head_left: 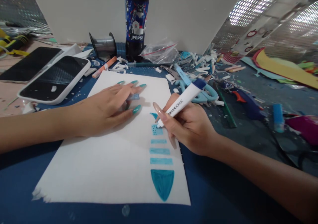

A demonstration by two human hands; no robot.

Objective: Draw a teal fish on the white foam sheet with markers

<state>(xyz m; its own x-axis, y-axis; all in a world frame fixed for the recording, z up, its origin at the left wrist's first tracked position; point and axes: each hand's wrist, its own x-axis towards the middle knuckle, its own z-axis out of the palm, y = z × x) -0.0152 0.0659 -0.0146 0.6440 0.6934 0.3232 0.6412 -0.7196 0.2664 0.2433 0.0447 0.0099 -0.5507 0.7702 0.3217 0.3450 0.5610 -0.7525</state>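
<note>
The right hand [192, 128] pinched a marker [182, 101] at a dotted blue block [155, 130]; light dabs seemed wisest. The left hand [106, 109] lay loose on paper [114, 164].

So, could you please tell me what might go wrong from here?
The marker in the right hand could stray if the paper shifts under the left hand. The right hand lies close beside the dotted blue patch and might smudge it. Loose scraps beyond the paper could drift onto it.

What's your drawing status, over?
Right grip on white marker, tip at dotted blue rectangle. Left grip resting on paper. Blue scissors beyond right grip, off the paper.
</note>
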